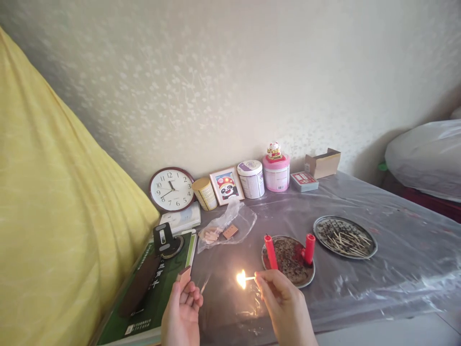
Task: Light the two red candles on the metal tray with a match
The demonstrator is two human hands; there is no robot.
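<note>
Between the thumb and fingers of my right hand (283, 298) is a match (249, 278), its left end burning with a bright flame. My left hand (183, 307) grips a small matchbox (185, 276) between thumb and forefinger, left of the flame. Just beyond my right hand, two red candles (271, 252) stand upright on a round metal plate (288, 278) stained dark and red; no flame shows on either. Another round plate (321, 223), farther right, bears a heap of matchsticks (349, 244) and dark bits.
A clear plastic bag (248, 218) with small boxes lies mid-table. Along the wall stand a clock (172, 190), a panda picture (227, 186), tins (251, 180) and a cardboard box (323, 164). At left are a green book (169, 274), a black stand (163, 238) and a yellow curtain (68, 202).
</note>
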